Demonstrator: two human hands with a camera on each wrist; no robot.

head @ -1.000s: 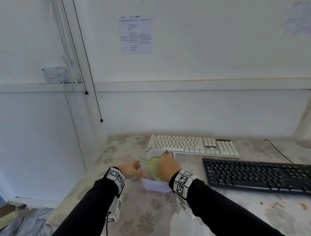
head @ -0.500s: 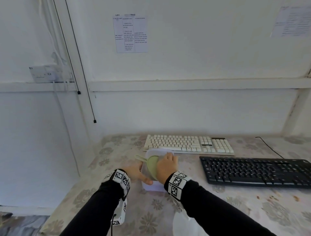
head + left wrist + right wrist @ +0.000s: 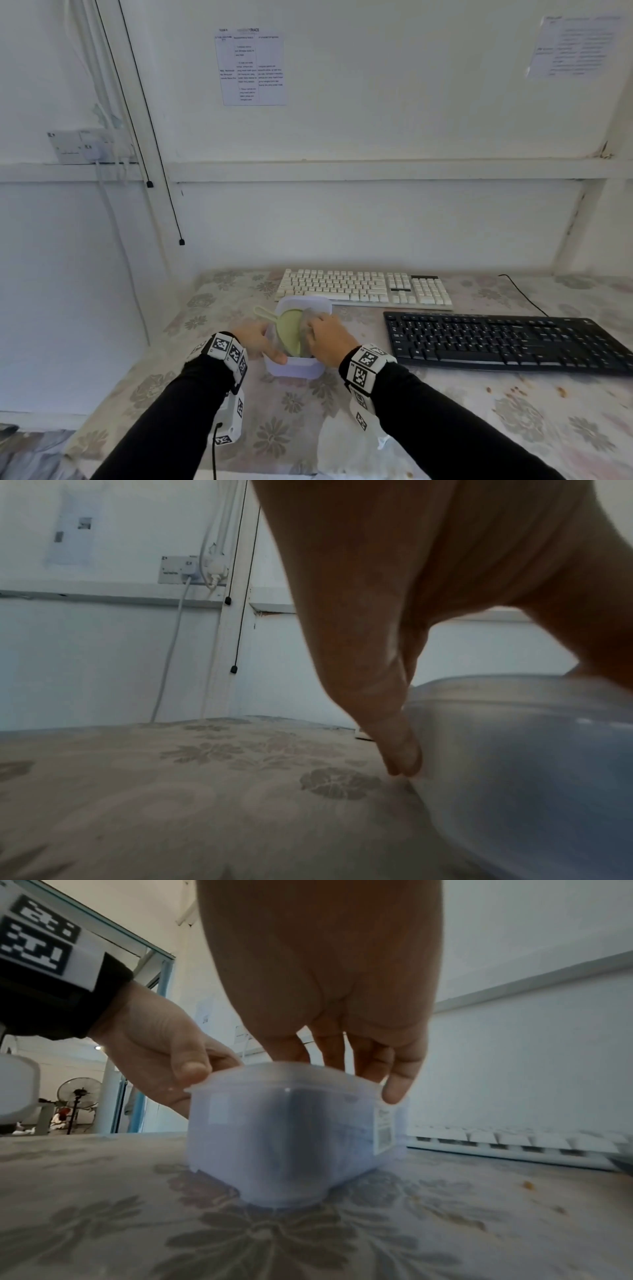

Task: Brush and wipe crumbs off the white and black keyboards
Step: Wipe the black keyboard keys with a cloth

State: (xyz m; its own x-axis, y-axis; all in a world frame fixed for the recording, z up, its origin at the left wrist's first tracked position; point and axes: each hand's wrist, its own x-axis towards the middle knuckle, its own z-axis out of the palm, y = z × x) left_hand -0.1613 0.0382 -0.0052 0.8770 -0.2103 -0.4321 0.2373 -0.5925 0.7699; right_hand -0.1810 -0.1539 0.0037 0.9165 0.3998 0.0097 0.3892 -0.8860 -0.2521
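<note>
Beside the white keyboard (image 3: 363,287), the left hand (image 3: 255,342) still steadies the tub (image 3: 291,368), thumb hooked over its rim. The right hand's (image 3: 330,339) grip has closed on the grey cloth (image 3: 307,317) inside; wiping can soon begin.

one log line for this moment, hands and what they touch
left hand: grips plastic container rim | right hand: fingers inside container on grey cloth beside green brush | white keyboard, black keyboard: untouched
</note>
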